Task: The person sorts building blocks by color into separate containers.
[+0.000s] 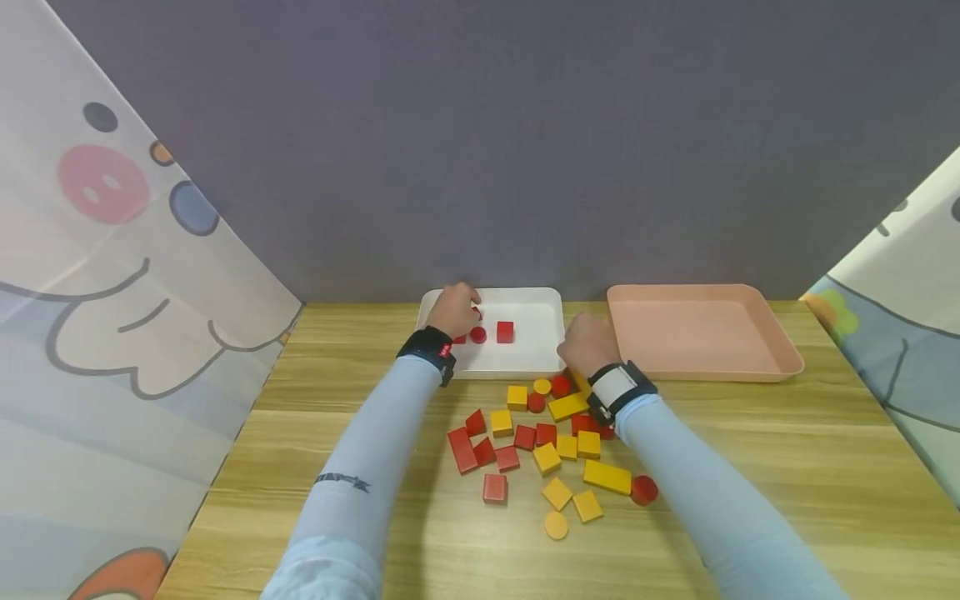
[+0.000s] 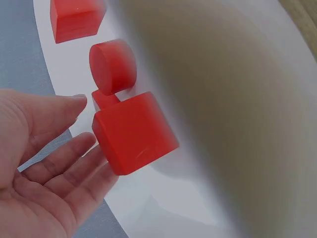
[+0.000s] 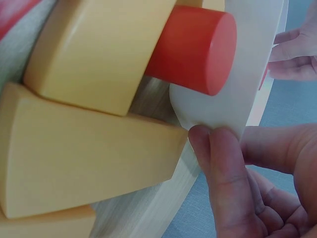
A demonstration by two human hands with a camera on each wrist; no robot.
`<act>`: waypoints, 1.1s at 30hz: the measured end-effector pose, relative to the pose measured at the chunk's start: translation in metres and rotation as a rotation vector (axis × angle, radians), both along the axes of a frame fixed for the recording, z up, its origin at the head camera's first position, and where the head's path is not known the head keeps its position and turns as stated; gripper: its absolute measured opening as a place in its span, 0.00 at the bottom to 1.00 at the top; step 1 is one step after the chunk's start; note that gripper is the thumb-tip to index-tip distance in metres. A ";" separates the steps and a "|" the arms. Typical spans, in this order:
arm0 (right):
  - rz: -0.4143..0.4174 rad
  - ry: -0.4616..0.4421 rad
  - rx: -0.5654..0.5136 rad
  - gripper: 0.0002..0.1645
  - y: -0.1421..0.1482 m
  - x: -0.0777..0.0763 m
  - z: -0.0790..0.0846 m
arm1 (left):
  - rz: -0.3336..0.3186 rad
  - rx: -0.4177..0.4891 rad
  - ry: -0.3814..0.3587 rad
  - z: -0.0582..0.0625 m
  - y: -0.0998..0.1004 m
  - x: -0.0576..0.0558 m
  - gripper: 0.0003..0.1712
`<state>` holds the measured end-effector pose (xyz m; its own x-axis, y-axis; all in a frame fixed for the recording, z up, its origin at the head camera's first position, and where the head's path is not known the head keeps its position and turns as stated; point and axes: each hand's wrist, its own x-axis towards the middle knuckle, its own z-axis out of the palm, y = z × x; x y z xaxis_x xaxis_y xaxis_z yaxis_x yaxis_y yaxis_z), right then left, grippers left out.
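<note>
My left hand [image 1: 454, 310] is over the left part of a white tray [image 1: 534, 354]. In the left wrist view its thumb and fingers are spread apart, with the lower fingertips right at a red cube [image 2: 134, 133]. Behind that cube are a red cylinder [image 2: 113, 67] and another red block [image 2: 77, 20]. My right hand [image 1: 589, 343] is at the tray's right side. Its fingers [image 3: 225, 173] and thumb pinch the tray's edge, close to the end of a long yellow block [image 3: 94, 153]. A red cylinder [image 3: 198, 49] lies beside the tray wall.
A pink tray [image 1: 705, 374] stands to the right of the white one. Several red and yellow blocks are scattered in front, among them a yellow bar [image 1: 607, 477], a red bar [image 1: 462, 450] and a yellow disc [image 1: 556, 525]. A grey wall [image 1: 480, 150] rises behind the wooden table [image 1: 315, 433].
</note>
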<state>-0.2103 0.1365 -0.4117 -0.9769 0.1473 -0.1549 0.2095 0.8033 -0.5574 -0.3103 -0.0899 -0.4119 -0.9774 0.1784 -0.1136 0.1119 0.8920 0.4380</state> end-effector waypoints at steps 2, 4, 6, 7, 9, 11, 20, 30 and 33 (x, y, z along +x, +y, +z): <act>0.002 0.003 0.000 0.10 0.001 0.000 -0.001 | 0.009 -0.003 0.016 0.002 0.000 0.002 0.20; 0.004 0.007 0.006 0.10 0.002 0.000 -0.002 | 0.013 -0.002 0.042 0.004 0.000 0.003 0.21; 0.006 0.011 0.015 0.10 0.002 -0.002 -0.003 | 0.007 0.003 0.072 0.007 0.000 0.006 0.22; 0.005 0.010 0.015 0.10 0.003 -0.003 -0.004 | 0.001 0.008 0.091 0.009 0.000 0.007 0.22; 0.005 0.008 0.018 0.10 0.004 -0.005 -0.005 | -0.014 0.020 0.122 0.014 0.001 0.011 0.24; 0.002 0.001 0.018 0.09 0.005 -0.006 -0.005 | -0.034 0.023 0.156 0.020 0.001 0.015 0.26; 0.002 -0.016 0.005 0.11 0.009 -0.009 -0.006 | -0.156 0.106 0.322 0.043 -0.004 0.056 0.31; -0.010 0.003 -0.002 0.11 0.011 -0.007 -0.008 | -0.221 0.108 0.262 0.041 -0.024 0.134 0.34; -0.004 0.007 0.002 0.11 0.010 -0.006 -0.007 | -0.219 0.103 0.186 0.031 -0.034 0.158 0.34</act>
<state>-0.2167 0.1463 -0.4188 -0.9772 0.1520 -0.1480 0.2094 0.8038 -0.5569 -0.1525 -0.1237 -0.3807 -0.9169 0.3881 0.0933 0.3831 0.7899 0.4788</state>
